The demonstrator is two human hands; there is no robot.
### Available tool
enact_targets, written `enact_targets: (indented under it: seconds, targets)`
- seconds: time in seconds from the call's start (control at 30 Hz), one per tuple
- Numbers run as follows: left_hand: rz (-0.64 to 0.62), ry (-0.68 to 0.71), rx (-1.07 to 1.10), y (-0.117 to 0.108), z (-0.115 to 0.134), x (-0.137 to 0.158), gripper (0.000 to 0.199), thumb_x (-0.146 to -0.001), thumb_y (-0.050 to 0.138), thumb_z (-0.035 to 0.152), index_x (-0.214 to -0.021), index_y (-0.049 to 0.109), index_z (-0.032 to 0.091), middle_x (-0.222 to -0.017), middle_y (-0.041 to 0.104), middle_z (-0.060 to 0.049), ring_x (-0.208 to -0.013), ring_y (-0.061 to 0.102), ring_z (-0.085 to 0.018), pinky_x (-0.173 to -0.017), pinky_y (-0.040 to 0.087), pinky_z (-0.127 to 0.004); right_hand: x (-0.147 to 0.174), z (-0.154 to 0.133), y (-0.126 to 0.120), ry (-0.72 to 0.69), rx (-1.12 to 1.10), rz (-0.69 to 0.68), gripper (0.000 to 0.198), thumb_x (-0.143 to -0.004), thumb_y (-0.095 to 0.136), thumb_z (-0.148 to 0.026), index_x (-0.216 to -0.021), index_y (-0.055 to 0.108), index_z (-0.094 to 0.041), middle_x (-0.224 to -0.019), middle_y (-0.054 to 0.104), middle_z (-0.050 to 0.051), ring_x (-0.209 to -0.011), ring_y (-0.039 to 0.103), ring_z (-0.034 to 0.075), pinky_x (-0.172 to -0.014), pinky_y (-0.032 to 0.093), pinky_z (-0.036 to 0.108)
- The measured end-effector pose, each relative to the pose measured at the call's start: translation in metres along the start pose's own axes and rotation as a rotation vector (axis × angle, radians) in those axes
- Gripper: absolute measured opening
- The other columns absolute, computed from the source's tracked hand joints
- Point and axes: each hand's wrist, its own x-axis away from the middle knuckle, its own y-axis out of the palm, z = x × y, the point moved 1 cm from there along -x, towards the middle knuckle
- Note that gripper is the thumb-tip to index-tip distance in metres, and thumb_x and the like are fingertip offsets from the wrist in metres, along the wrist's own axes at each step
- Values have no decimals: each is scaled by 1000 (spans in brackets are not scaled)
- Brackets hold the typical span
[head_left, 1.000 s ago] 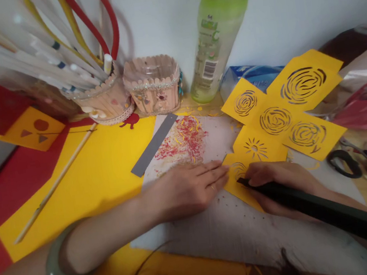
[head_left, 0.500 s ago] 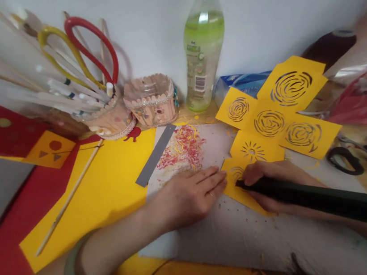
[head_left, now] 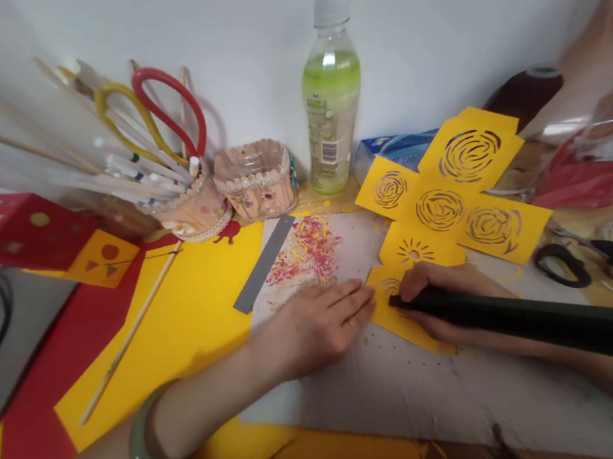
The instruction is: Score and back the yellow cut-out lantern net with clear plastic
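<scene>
My left hand (head_left: 320, 329) lies flat on the grey work board (head_left: 376, 390), fingers stretched out with their tips at the edge of the yellow cut-out paper (head_left: 427, 332). A green bangle circles that wrist. My right hand (head_left: 440, 302) is closed around a long black tool (head_left: 498, 313), held low over the paper's lowest panel, beside some curved slits. The tool's working tip is too hard to make out. Flower and swirl patterns are cut through the other panels, which spread up and to the right. Red and yellow paper scraps (head_left: 314, 247) lie beyond my left hand.
A grey metal strip (head_left: 263, 265) and a thin wooden stick (head_left: 128, 336) lie on yellow paper (head_left: 201, 288) to the left. At the back stand a crowded tool cup (head_left: 194, 214), a small basket (head_left: 259, 190) and a green drink bottle (head_left: 331, 98). Black-handled scissors (head_left: 563, 267) lie right.
The view has shifted slightly, showing the whole bottle with its cap. Both hands keep nearly the same places relative to the yellow cut-out paper.
</scene>
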Motion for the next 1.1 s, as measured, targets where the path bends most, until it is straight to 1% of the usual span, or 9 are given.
enact_targets:
  seconds: [0.1, 0.2, 0.3, 0.4, 0.53, 0.67, 0.87, 1.0, 1.1]
  targets:
    - [3, 32, -11, -2, 0, -1, 26, -90, 44, 9, -108, 63, 8, -113, 67, -9, -103, 63, -20, -76, 56, -31, 3, 0, 2, 17, 7, -13, 13, -72, 52, -12, -80, 50, -21, -64, 61, -4, -49, 55, 8, -45, 43, 17]
    - [17, 65, -16, -3, 1, -2, 22, -89, 48, 11, -104, 65, 10, -110, 68, -10, -101, 64, -20, -73, 56, -30, 2, -2, 2, 119, 14, -26, 9, -73, 53, -14, -78, 51, -21, -65, 60, -3, -50, 54, 9, -46, 42, 19]
    - [41, 85, 27, -2, 4, -1, 21, -91, 48, 15, -99, 67, 15, -107, 69, -7, -99, 65, -19, -70, 56, -29, 0, -6, -2, 228, -28, -53, 4, -75, 54, -21, -79, 52, -20, -68, 61, -1, -57, 56, 12, -52, 44, 22]
    - [23, 88, 128, 0, 9, 0, 24, -93, 44, 19, -98, 68, 17, -108, 69, -3, -100, 65, -17, -74, 56, -28, -1, -7, -9, 301, -99, -128, 10, -77, 56, -28, -83, 54, -20, -76, 62, 0, -67, 57, 14, -60, 45, 26]
    - [-54, 134, 255, 0, 17, 0, 28, -92, 41, 16, -102, 67, 16, -113, 67, -1, -108, 61, -14, -86, 52, -24, 1, -3, -17, 280, -168, -190, 14, -80, 58, -31, -89, 54, -21, -83, 61, 0, -76, 56, 15, -68, 43, 27]
    - [-135, 99, 344, -2, 22, -4, 33, -88, 39, 14, -112, 62, 13, -121, 63, -2, -116, 55, -14, -94, 48, -25, 3, 0, -19, 253, -219, -186, 16, -78, 61, -30, -90, 55, -21, -85, 60, 0, -78, 55, 15, -69, 42, 27]
    - [-203, 60, 363, -1, 23, -5, 36, -88, 37, 16, -117, 57, 17, -127, 58, 0, -120, 52, -13, -97, 45, -29, 2, 4, -16, 232, -277, -148, 14, -79, 60, -29, -90, 55, -22, -86, 60, 0, -81, 56, 15, -71, 44, 27]
    - [-221, 41, 388, -1, 23, -5, 36, -87, 36, 16, -117, 57, 17, -128, 57, 0, -120, 51, -13, -99, 44, -31, 3, 7, -13, 230, -222, -154, 14, -80, 60, -28, -91, 54, -22, -88, 61, 0, -82, 56, 15, -72, 44, 27]
    - [-229, 45, 416, -3, 23, -6, 36, -87, 37, 16, -117, 57, 14, -127, 58, -2, -121, 51, -15, -97, 46, -31, 4, 8, -13, 234, -195, -151, 14, -80, 60, -29, -91, 54, -23, -88, 61, 0, -82, 56, 16, -72, 44, 28]
